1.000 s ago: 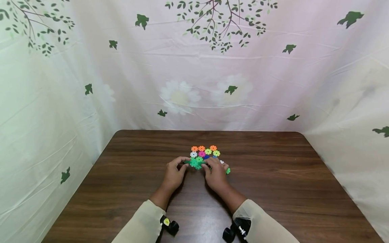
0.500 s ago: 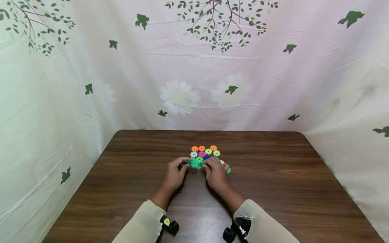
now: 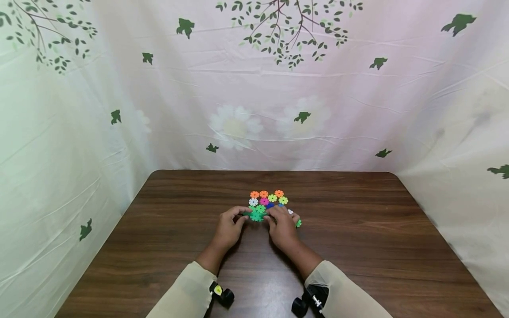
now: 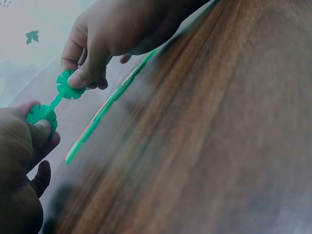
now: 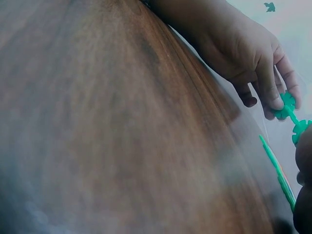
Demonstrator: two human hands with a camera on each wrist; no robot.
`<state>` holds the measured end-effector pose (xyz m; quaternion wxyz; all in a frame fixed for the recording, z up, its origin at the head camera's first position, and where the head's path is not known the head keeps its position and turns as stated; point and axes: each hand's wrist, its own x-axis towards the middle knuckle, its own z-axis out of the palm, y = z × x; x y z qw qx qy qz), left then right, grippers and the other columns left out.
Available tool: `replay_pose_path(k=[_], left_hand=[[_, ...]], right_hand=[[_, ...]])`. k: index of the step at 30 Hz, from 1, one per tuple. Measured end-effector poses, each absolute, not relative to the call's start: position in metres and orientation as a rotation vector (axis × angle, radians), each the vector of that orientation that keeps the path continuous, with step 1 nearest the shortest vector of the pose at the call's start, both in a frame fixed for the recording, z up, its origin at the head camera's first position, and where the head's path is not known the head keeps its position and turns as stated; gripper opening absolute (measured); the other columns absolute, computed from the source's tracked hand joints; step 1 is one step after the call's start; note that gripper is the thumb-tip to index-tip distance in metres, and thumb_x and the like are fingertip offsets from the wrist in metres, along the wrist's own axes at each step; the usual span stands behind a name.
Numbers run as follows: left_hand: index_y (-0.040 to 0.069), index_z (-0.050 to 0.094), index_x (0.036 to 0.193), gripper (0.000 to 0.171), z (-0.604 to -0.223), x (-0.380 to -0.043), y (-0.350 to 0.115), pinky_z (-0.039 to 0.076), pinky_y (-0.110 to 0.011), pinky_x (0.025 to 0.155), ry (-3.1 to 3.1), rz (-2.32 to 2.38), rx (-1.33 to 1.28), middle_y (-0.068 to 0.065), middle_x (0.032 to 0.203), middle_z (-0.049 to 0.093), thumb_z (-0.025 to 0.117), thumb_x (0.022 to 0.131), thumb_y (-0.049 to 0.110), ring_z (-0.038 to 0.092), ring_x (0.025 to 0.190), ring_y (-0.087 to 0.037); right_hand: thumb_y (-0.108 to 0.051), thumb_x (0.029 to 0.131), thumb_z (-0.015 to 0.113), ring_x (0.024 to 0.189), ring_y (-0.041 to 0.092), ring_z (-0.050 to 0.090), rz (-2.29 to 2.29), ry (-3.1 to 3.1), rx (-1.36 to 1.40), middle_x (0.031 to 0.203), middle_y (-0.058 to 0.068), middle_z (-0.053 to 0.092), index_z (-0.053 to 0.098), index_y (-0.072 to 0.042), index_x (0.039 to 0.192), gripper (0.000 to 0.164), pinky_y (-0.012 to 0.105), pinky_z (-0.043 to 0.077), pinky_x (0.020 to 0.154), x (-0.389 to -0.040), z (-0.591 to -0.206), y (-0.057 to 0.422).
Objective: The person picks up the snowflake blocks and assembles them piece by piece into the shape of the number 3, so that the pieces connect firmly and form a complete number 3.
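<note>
My left hand (image 3: 227,229) pinches a green snowflake disc (image 4: 41,117) between thumb and fingers. Opposite it, my right hand (image 3: 283,229) pinches another green snowflake disc (image 4: 70,86), its face upright like the first. Between them sits a middle green disc (image 3: 256,216), which appears edge-on in both wrist views and links the two held ones. This little chain is held above a flat panel of joined discs on the table; its green edge (image 4: 109,102) shows below the hands. My right hand covers part of the panel in the head view.
Orange (image 3: 263,194), yellow (image 3: 272,198), white (image 3: 253,202), pink (image 3: 264,201) and blue (image 3: 270,205) discs make up the panel beyond the hands. A green disc (image 3: 299,223) shows right of the right hand. A printed cloth (image 3: 254,88) hangs behind the brown table (image 3: 159,247).
The left fingertips have shifted slightly right, toward the right hand, with the held green discs. The right hand and the panel look unchanged.
</note>
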<state>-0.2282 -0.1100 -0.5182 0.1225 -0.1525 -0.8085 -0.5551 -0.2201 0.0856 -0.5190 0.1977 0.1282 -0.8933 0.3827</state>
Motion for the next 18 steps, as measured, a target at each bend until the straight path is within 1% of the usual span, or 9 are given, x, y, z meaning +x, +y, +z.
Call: replay_pose_path(k=[6,13,18], left_hand=[[0.007,0.081,0.114,0.02,-0.5182,-0.2281,-0.1105,0.057,-0.022,0.082,-2.374,-1.651,-0.432,-0.012,0.117,0.082,0.072,0.101,-0.005,0.075,0.099,-0.027],[0.006,0.081,0.114,0.021,-0.5173,-0.2276,-0.1106,0.057,-0.023,0.082,-2.377,-1.649,-0.439,-0.014,0.118,0.082,0.071,0.101,-0.006,0.075,0.101,-0.028],[0.007,0.081,0.115,0.021,-0.5175,-0.2275,-0.1106,0.058,-0.023,0.083,-2.377,-1.648,-0.45,-0.013,0.118,0.082,0.072,0.101,-0.006,0.076,0.101,-0.029]], right_hand=[[-0.014,0.1,0.075,0.107,0.03,0.064,1.075,-2.513,0.37,0.105,0.005,0.078,0.076,-0.01,0.095,0.006,0.053,0.024,0.092,-0.2205,-0.5187,0.0859],[-0.014,0.099,0.075,0.106,0.03,0.065,1.075,-2.496,0.375,0.104,0.005,0.078,0.077,-0.009,0.095,0.006,0.052,0.024,0.091,-0.2212,-0.5207,0.086],[-0.014,0.1,0.074,0.105,0.029,0.065,1.078,-2.49,0.377,0.105,0.005,0.078,0.077,-0.011,0.096,0.006,0.051,0.024,0.09,-0.2214,-0.5213,0.0861]])
